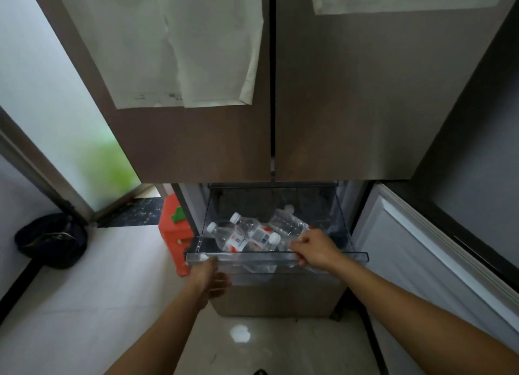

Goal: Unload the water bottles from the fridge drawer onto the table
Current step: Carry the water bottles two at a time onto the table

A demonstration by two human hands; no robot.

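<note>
A clear plastic fridge drawer [356, 254] stands pulled out under the two brown upper doors. Several clear water bottles with white caps and red-and-white labels lie jumbled inside it, one on the left [224, 238], one in the middle [254, 230] and one further back [289, 223]. My right hand [314, 248] grips the drawer's front rim right of centre, fingers curled over the edge next to a bottle. My left hand [209, 276] holds the drawer front from below at its left end, fingertips hidden under the clear plastic.
The open lower fridge door [421, 262] stands to the right. An orange plastic stool [174, 234] sits on the floor left of the drawer. A dark round bin [52, 241] stands by the left wall. White cloths [174, 43] hang on the upper doors.
</note>
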